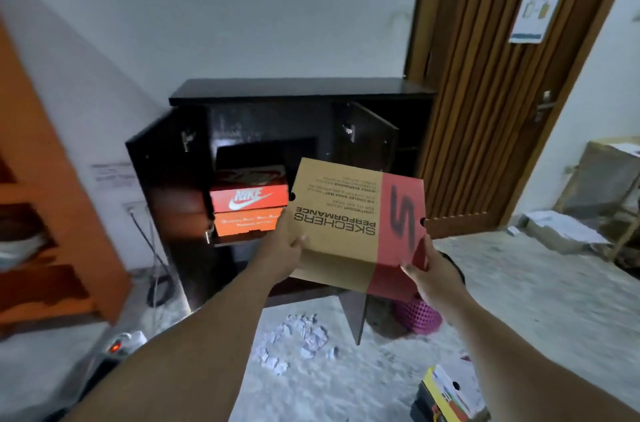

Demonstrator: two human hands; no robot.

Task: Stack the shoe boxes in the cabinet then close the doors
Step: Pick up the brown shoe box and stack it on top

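Note:
A tan and red Skechers shoe box [349, 214] hangs in the air in front of the dark cabinet [301, 91]. My left hand [284, 248] grips its left near corner and my right hand [433, 269] grips its right near corner. Both cabinet doors stand open, the left door [166, 158] and the right door [367, 137]. Inside on the left, a red Nike box [247, 198] sits on top of an orange box [246, 222]. Another shoe box [446, 394] with yellow and white sides lies on the floor at the lower right.
An orange shelf unit [52, 214] stands at the left. A wooden room door [512, 75] is right of the cabinet. Crumpled paper [298, 338] and a pink basket [419, 316] lie on the floor. Cardboard and papers [588, 200] pile up at the far right.

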